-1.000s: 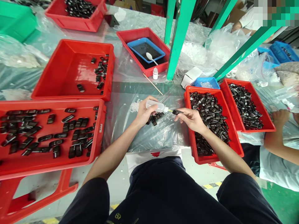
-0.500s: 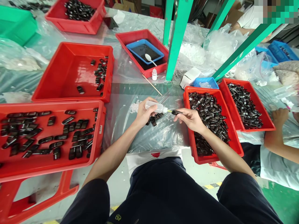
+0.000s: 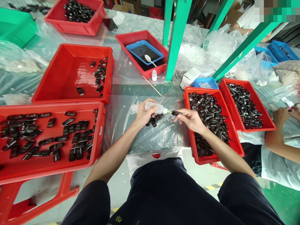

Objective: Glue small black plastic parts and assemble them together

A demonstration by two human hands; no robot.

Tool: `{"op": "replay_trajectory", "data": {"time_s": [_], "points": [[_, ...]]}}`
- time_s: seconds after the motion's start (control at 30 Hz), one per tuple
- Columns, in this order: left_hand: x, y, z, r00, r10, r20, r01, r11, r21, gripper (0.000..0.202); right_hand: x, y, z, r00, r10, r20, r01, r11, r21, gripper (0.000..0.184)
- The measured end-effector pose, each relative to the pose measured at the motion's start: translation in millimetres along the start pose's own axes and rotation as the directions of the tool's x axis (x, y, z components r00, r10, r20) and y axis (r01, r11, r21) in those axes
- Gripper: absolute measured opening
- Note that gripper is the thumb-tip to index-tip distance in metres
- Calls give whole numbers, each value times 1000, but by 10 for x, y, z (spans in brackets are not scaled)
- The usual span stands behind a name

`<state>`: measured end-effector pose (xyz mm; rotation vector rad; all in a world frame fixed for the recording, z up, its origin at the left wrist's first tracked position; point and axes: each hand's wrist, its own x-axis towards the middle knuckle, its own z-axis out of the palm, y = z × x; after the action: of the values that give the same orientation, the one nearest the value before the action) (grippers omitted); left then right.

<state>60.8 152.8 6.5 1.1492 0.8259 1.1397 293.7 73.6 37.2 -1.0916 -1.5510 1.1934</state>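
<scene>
My left hand [image 3: 145, 114] is closed around a translucent squeeze bottle [image 3: 154, 107], which lies on its side with its white cap end and thin yellowish tip pointing right. The tip reaches up to a small black glossy part [image 3: 176, 113]; whether it touches cannot be made out. That part is pinched in the fingers of my right hand [image 3: 191, 120]. Below the bottle, several black parts [image 3: 154, 120] lie on the plastic-covered table [image 3: 161, 137]. White bits [image 3: 135, 107] are scattered left of my left hand.
A red bin [image 3: 219, 125] full of black parts stands right of my right hand. Red trays [image 3: 101, 125] with black parts sit at the left. Farther back are a wooden stick [image 3: 152, 86], a small white bottle [image 3: 154, 75] and a green post [image 3: 177, 40]. A co-worker's hands [image 3: 281, 115] are far right.
My hands, the bottle and the black part stay almost in place. At the far right, more of the co-worker's second hand shows beside the first, near a small item.
</scene>
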Motion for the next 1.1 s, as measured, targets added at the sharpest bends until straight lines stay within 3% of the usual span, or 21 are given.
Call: {"op": "replay_trajectory", "data": {"time_s": [1.1], "points": [[1, 0, -17, 999, 31, 35, -31, 999, 12, 36, -7, -3, -30, 1000, 18, 13, -18, 999, -29, 52]]}}
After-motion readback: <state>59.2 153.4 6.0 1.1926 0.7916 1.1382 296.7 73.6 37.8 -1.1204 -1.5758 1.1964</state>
